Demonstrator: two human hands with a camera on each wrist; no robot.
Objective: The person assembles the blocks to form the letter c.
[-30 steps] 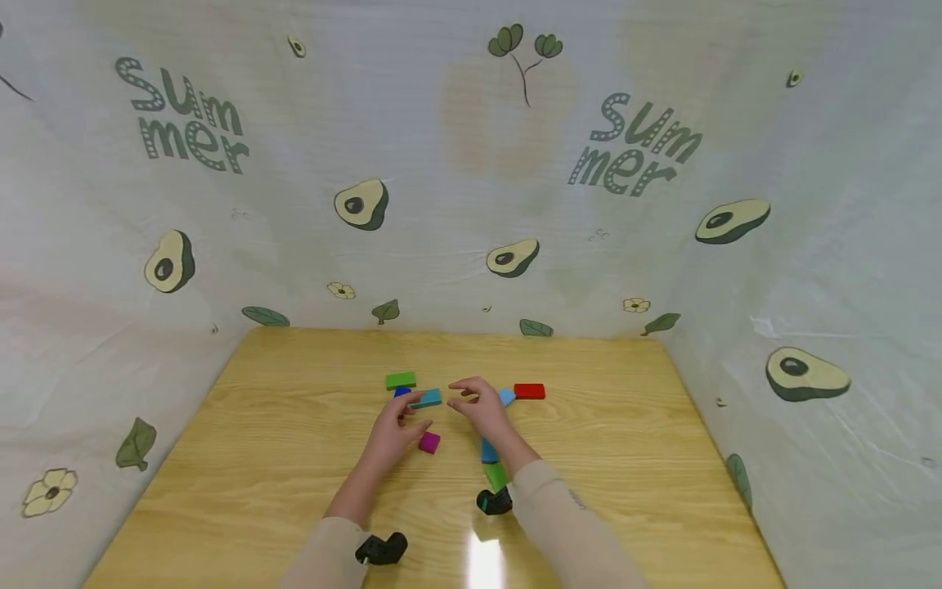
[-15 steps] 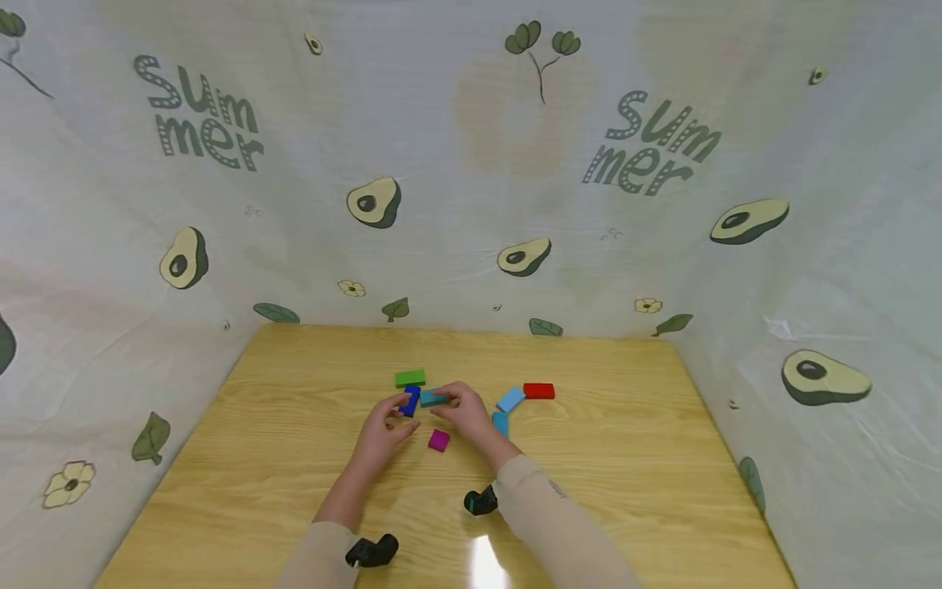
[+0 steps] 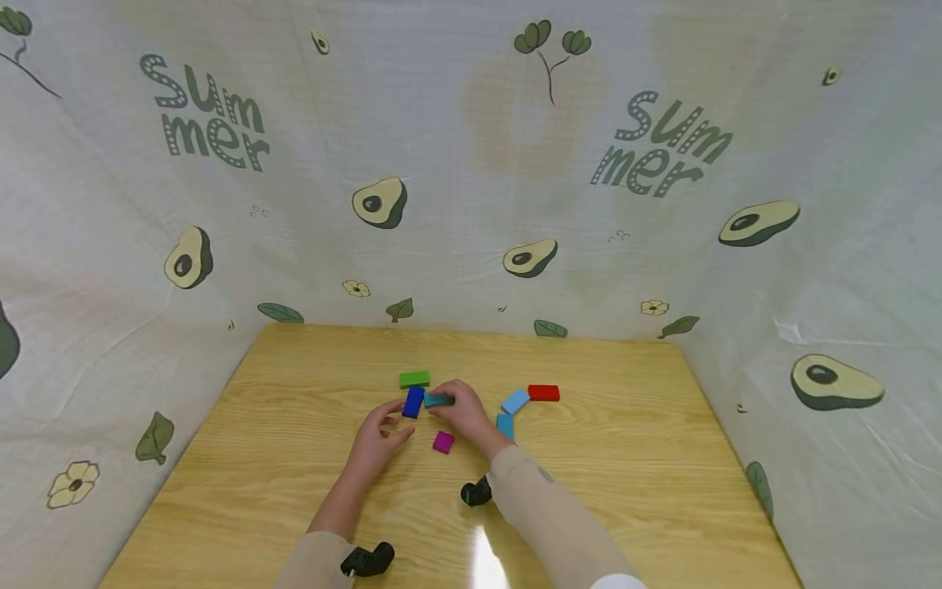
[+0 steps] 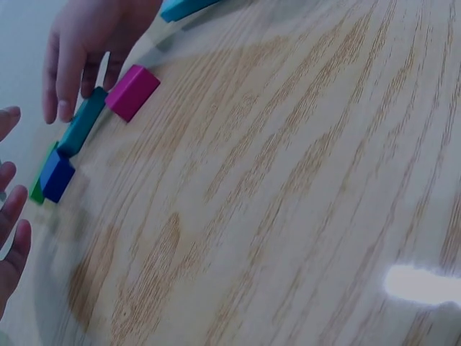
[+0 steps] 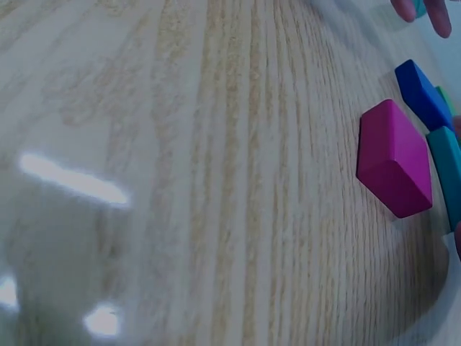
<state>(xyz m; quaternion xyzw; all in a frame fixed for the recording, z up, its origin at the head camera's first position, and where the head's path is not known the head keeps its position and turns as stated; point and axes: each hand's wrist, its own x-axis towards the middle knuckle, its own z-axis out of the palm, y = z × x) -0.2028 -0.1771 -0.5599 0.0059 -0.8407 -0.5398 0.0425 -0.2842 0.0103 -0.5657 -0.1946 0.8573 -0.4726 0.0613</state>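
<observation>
My right hand [image 3: 469,415] pinches a teal block [image 3: 439,400] between thumb and fingers, the block lying low at the table. Touching or nearly touching the teal block's left end is a dark blue block [image 3: 414,402], and a green block [image 3: 414,379] lies just behind that one. My left hand [image 3: 374,443], fingers loosely bent and holding nothing, is beside the dark blue block. Nearer to me, a magenta block [image 3: 443,442] sits between the hands; in the right wrist view this magenta block [image 5: 395,160] stands close by the teal one.
Right of the right hand, a light blue block [image 3: 516,402] adjoins a red block [image 3: 544,393], with another blue block [image 3: 504,426] partly behind the wrist. All lie on a wooden table [image 3: 618,474], walled by a printed cloth [image 3: 441,123].
My right hand has moved left and down onto the teal block and now pinches it. The left hand has drawn slightly back from the dark blue block, uncovering it. The view has shifted a little.
</observation>
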